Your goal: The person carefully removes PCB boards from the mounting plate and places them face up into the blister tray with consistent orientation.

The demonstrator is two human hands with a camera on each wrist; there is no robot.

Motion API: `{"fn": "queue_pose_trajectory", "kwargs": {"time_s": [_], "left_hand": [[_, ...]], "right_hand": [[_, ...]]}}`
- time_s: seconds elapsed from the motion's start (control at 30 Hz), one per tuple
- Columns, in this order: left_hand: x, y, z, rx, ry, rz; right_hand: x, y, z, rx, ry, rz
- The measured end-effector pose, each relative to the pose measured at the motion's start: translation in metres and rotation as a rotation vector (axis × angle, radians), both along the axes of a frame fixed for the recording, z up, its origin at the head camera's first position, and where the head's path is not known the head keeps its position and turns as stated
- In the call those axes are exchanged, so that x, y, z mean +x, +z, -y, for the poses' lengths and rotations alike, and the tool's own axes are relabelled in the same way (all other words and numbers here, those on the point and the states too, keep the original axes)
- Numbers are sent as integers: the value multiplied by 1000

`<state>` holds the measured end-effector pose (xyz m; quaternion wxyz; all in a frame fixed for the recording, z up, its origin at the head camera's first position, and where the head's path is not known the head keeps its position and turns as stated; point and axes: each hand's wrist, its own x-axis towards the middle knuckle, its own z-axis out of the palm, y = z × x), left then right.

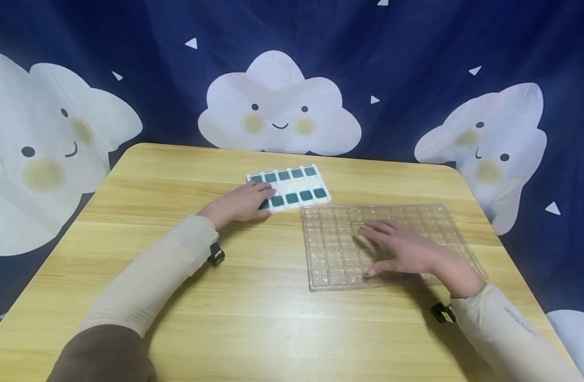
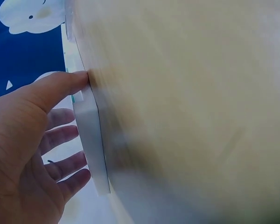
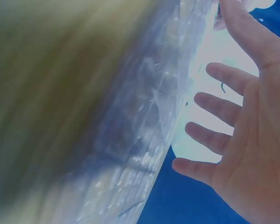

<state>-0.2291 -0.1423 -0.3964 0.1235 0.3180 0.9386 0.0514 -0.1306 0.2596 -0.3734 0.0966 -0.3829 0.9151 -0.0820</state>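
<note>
A white tray [image 1: 292, 187] with two rows of dark green square pieces [image 1: 292, 198] lies at the back middle of the table. My left hand [image 1: 246, 201] is at its left end. The fingers bend over that end and the thumb is by the near edge. In the left wrist view, thumb and fingertips of the left hand [image 2: 32, 135] meet the side of the white tray [image 2: 91, 140]. My right hand [image 1: 406, 248], fingers spread, hovers above a clear plastic tray [image 1: 330, 241] of square compartments. Nothing lies in the palm of the right hand [image 3: 252, 126].
Both trays lie on a light wooden table [image 1: 253, 318], the clear one to the right and nearer. A dark blue curtain [image 1: 392, 42] with white clouds and stars hangs behind the table. Each wrist wears a small black device [image 1: 216, 253].
</note>
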Motion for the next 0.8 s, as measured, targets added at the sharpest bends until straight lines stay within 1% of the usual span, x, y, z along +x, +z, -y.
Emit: {"fn": "queue_pose_trajectory", "kwargs": {"time_s": [0.2,0.43,0.57,0.8], "left_hand": [[3,-1,11,21,-5,-7],[8,-1,24,34,11,0],[10,0,31,46,13,-3],[13,0,40,63,16,1]], "right_hand": [[-17,4,17,-36,20,-32],[-38,11,50,-63,20,-7],[-53,10,69,-71,19,-18],[-77,3,93,-86,41,-76]]}}
